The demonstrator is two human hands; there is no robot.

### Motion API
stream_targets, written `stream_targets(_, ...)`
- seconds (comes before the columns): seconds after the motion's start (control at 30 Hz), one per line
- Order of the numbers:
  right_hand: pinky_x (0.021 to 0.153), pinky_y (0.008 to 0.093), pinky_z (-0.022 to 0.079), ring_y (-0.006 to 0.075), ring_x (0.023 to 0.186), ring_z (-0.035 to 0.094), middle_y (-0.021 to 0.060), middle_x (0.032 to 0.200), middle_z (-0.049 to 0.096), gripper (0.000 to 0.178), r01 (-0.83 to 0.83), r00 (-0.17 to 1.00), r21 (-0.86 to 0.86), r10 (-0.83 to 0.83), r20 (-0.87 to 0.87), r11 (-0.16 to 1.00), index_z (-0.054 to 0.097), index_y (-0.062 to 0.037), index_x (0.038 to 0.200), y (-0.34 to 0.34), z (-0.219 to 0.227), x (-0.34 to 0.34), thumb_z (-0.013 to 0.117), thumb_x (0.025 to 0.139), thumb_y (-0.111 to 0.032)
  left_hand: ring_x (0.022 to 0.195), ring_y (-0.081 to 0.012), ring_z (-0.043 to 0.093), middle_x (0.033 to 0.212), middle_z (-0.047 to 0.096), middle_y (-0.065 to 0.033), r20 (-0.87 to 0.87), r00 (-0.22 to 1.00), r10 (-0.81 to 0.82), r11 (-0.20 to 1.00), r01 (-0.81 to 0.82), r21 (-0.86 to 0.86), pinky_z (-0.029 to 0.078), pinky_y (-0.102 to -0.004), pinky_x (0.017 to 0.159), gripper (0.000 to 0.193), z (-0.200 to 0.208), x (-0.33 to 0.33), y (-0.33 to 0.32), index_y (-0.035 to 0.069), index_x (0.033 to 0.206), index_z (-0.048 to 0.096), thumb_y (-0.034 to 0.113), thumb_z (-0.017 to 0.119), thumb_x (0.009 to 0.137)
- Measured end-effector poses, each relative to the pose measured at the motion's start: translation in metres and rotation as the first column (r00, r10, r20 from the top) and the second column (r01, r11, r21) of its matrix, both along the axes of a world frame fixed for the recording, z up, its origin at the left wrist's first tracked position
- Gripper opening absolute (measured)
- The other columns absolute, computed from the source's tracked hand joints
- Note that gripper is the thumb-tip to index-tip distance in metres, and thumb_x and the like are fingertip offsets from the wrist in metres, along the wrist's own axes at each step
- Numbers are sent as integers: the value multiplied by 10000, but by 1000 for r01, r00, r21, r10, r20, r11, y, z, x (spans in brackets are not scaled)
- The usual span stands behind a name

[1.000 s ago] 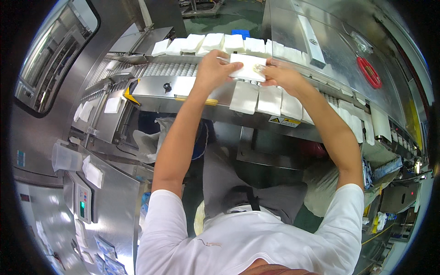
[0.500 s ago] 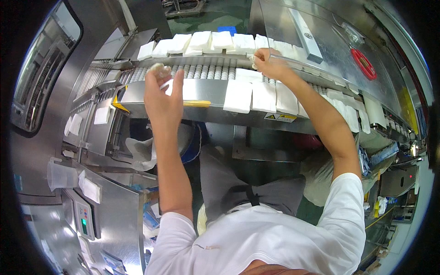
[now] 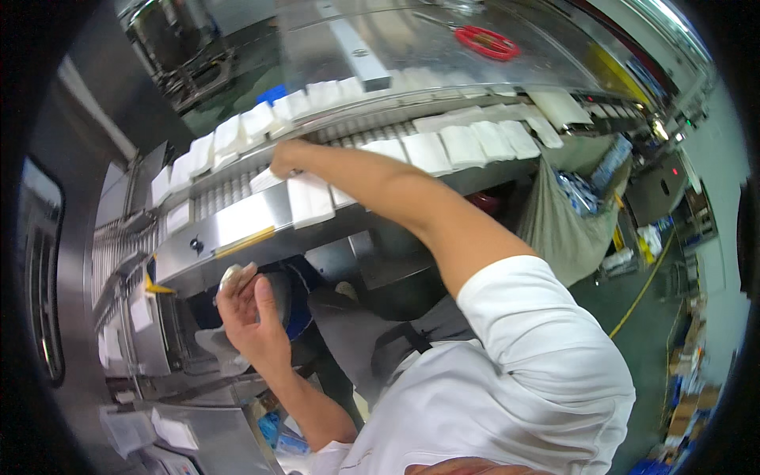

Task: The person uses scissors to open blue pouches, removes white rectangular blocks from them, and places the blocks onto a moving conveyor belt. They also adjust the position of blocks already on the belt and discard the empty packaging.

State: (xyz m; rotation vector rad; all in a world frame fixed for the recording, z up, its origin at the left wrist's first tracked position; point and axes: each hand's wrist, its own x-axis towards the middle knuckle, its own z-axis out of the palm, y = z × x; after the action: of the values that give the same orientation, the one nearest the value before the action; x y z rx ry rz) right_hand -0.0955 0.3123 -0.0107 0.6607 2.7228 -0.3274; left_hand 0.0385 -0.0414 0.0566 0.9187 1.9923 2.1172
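My right hand (image 3: pixel 288 158) reaches over the roller conveyor (image 3: pixel 222 192), its fingers curled down and closed. A flat white folded pad (image 3: pixel 265 180) lies right beside its fingertips; what the fingers grip, if anything, is hidden. Just below, another white pad (image 3: pixel 310 201) hangs over the conveyor's near metal edge. My left hand (image 3: pixel 252 313) is held in the air in front of that edge, thumb apart from the half-bent fingers and nothing seen between them. A whitish cover sits on one of its fingertips. More white pads (image 3: pixel 426 153) lie along the near edge to the right.
A row of white pads (image 3: pixel 229 136) lines the far rail. Beyond it, a metal bar (image 3: pixel 356 49) and a red coiled item (image 3: pixel 487 43) lie on a metal top. A cloth-lined bin (image 3: pixel 566 214) with blue wrappers stands at right. A side table (image 3: pixel 226 431) is lower left.
The view has turned toward the right. My left hand has drawn back from above the conveyor to in front of its edge. My right hand has moved left along the rollers.
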Motion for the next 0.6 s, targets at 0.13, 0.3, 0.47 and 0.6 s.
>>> stream_targets(0.13, 767, 507, 551, 325, 919, 700, 185, 1114, 743, 441, 208, 956, -411, -274, -106, 887, 760, -34, 1124, -4, 4, -4, 741, 824, -356, 1097, -169, 653, 1237, 675, -152, 40, 999, 11, 999, -9, -45, 530, -294, 968, 347, -10, -6, -4, -44, 1330, 547, 39, 652, 1010)
stream_targets(0.3, 777, 395, 640, 251, 919, 718, 122, 1056, 706, 438, -51, 731, -821, -539, -419, 569, 695, 51, 1124, 3, 66, 90, 823, 858, -273, 1158, -212, 648, 1291, 652, -180, 86, 992, -92, 995, 89, 37, 526, -314, 997, 418, -10, -17, 11, -39, 1375, 517, 94, 671, 1009)
stream_targets(0.47, 815, 331, 635, 180, 965, 699, 118, 1057, 677, 338, -151, 699, -822, -528, -482, 549, 632, 63, 1202, -41, 134, 137, 690, 979, -184, 1229, -327, 637, 1357, 603, -241, 299, 929, -218, 957, 143, 254, 516, -409, 1066, 528, 20, -35, 42, -85, 1390, 483, 219, 690, 1012)
stream_targets(0.6, 768, 293, 584, 141, 901, 638, 94, 1035, 658, 328, -262, 732, -787, -416, -539, 559, 572, 41, 1202, -94, 142, 147, 709, 958, -130, 1165, -307, 678, 1295, 645, -210, 441, 802, -403, 885, 218, 412, 583, -391, 993, 470, 24, -56, 55, -75, 1343, 521, 202, 696, 1006)
